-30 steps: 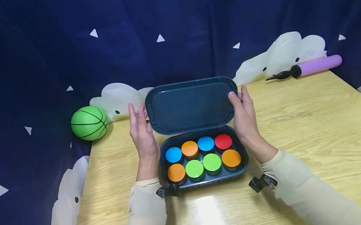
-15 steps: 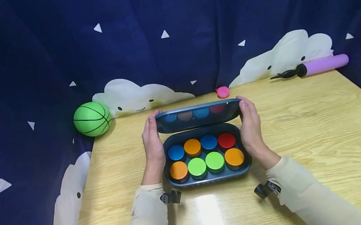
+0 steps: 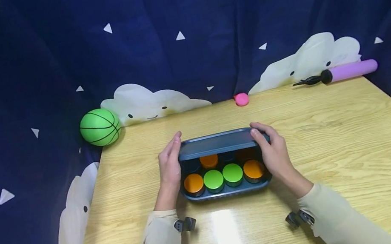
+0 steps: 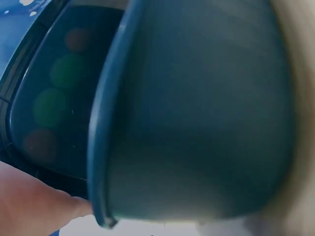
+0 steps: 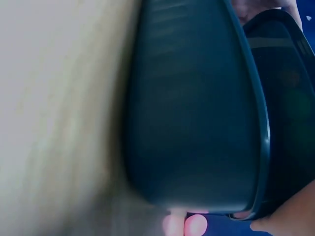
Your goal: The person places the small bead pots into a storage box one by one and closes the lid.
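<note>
A dark blue oval-ended box (image 3: 226, 192) sits on the table with round lidded pieces inside. Green pieces (image 3: 213, 180) and orange pieces (image 3: 253, 170) show in its front row. Over its back half leans a matching lid (image 3: 218, 143), its front edge raised, shading the back row. My left hand (image 3: 170, 165) holds the lid's left end, and my right hand (image 3: 275, 152) grips its right end, thumb on top. The left wrist view shows the lid's underside (image 4: 64, 118) with faint reflections, beside the box wall (image 4: 202, 113). Fingers beyond the lid are partly hidden.
A green ball (image 3: 100, 127) lies at the table's back left corner. Near the back edge sits a small pink object (image 3: 241, 99). A purple hand pump (image 3: 351, 70) lies at the back right. A dark blue curtain (image 3: 176, 4) hangs behind the table.
Both hands have brought the lid down and toward me. It stood up behind the box and now slants over the back row. The pink object has come into sight.
</note>
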Demonstrator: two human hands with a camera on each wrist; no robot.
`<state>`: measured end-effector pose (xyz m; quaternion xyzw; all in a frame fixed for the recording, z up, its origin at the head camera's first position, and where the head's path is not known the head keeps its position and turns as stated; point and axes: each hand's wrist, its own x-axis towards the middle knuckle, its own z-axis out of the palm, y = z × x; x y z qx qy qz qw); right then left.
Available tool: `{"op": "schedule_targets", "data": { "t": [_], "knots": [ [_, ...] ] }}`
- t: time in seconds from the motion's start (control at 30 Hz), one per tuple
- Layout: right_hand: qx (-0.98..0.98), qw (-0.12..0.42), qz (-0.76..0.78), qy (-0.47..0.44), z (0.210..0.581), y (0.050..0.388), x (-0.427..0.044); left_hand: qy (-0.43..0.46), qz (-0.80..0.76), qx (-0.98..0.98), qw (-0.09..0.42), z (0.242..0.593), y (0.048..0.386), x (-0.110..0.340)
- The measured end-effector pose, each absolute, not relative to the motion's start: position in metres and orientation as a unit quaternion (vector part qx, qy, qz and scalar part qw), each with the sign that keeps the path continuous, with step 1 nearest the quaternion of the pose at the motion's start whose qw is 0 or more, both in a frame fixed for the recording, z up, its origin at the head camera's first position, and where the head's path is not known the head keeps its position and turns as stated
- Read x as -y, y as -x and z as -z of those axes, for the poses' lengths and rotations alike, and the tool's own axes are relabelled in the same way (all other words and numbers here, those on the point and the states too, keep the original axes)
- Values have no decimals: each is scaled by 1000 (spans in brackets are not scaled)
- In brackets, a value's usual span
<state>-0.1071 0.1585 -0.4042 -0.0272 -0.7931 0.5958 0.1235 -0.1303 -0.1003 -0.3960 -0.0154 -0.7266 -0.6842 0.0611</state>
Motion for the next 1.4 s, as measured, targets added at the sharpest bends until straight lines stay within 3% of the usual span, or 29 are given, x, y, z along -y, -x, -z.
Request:
{"op": "schedule_targets", "data": {
  "t": [0.2, 0.33, 0.7, 0.9, 1.07, 1.17, 1.3, 1.4],
  "knots": [
    [863, 119, -490, -34, 415, 92, -161, 13, 567, 823, 25, 405, 117, 107],
    [895, 84, -436, -45, 421, 81, -159, 13, 486, 874, 5, 409, 106, 106],
    [919, 91, -380, -59, 437, 54, -158, 63, 420, 904, 54, 422, 81, 98],
    [925, 85, -364, -66, 440, 50, -159, 67, 403, 912, 34, 426, 67, 103],
    [941, 105, -311, -81, 433, 57, -158, 63, 365, 929, 6, 413, 71, 110],
    [953, 118, -264, -94, 423, 73, -155, 95, 302, 948, 21, 402, 85, 109],
    [972, 93, -184, -111, 416, 98, -147, 176, 191, 966, 19, 400, 108, 99],
    [983, 49, -133, -119, 418, 107, -142, 212, 117, 970, -17, 407, 118, 92]
  ]
}}
